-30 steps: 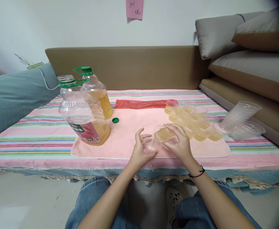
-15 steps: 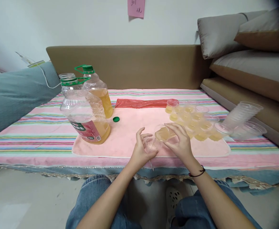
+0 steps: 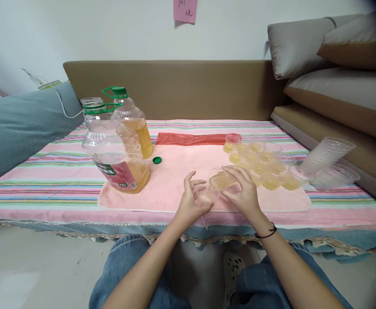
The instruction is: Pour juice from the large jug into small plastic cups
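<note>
Now, right hand: the right hand grasps a small clear cup of yellow liquid, tipped on its side toward the left, its mouth just above a second cup
Left hand: the left hand curls round a small empty-looking clear cup, fingers closed loosely on its wall, low over the near edge of the pink towel
Grip state: both hands are clenched on their cups; neither is released
Spill risk: the tilted cup sits mouth to mouth with the lower one, so, as I judge it, a quick tip or a slight miss would send liquid onto the towel and the striped cloth of the worktop
Squeeze risk: the cups look thin and soft; too tight a grip could buckle a wall and push liquid over the rim
Edge risk: the hands work close to the worktop's front edge, above the jeans; a dropped cup would likely land on the lap or the floor
Neighbours: the cluster of filled cups stands just beside the right wrist, so an elbow swing could knock several over
Further off: the large oil bottle, open at the top, with its green cap lying apart, and the stack of empty cups are well apart from the hands
</note>
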Demonstrator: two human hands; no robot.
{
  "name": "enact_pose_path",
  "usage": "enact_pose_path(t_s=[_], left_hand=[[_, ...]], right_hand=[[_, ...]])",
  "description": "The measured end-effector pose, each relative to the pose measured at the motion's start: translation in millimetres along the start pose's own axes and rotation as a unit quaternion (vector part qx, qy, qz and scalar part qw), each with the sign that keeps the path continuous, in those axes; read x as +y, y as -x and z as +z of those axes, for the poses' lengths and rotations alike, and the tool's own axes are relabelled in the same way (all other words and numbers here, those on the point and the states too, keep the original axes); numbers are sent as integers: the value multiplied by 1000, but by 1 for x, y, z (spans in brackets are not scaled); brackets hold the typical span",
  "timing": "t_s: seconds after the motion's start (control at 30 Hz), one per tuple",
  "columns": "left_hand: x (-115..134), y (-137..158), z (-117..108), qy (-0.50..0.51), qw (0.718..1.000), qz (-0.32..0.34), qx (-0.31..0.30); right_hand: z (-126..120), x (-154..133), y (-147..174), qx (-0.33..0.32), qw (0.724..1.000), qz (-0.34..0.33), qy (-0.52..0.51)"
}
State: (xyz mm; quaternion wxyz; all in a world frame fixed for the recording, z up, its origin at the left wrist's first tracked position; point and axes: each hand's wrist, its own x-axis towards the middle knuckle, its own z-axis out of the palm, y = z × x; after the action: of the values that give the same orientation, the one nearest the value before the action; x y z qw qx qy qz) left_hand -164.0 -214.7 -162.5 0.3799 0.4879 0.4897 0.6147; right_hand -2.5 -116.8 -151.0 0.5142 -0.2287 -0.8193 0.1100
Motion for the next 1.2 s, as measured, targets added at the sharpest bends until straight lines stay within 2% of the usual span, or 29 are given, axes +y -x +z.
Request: enact_pose_path(t_s=[0.2,0.27,0.33,0.4,0.47,0.53,0.83,1.0,1.07,1.2], left_hand=[[0,0,0,-3,1000,0,-5],[0,0,0,-4,1000,2,-5],[0,0,-1,-7,1000,8,-5],[0,-1,-2,-11,1000,15,-3],[0,-1,-4,-14,1000,19,1],[2,-1,-6,-16,1000,17,4],[7,0,-9,-25,1000,10,12],[5,-1,-10,-21,1000,7,7],[5,-1,-10,-18,1000,4,0],[4,0,-9,-16,1000,4,-12]], right_hand=[[1,1,2,-1,1000,11,-13],[3,2,4,3,999,35,-34],[5,4,6,8,993,86,-78],[9,5,8,15,973,170,-155],[11,5,9,27,934,260,-244],[13,6,9,40,900,314,-298],[9,10,8,47,870,349,-346],[9,8,7,42,877,335,-343],[9,7,7,40,899,300,-317],[7,6,7,40,965,169,-195]])
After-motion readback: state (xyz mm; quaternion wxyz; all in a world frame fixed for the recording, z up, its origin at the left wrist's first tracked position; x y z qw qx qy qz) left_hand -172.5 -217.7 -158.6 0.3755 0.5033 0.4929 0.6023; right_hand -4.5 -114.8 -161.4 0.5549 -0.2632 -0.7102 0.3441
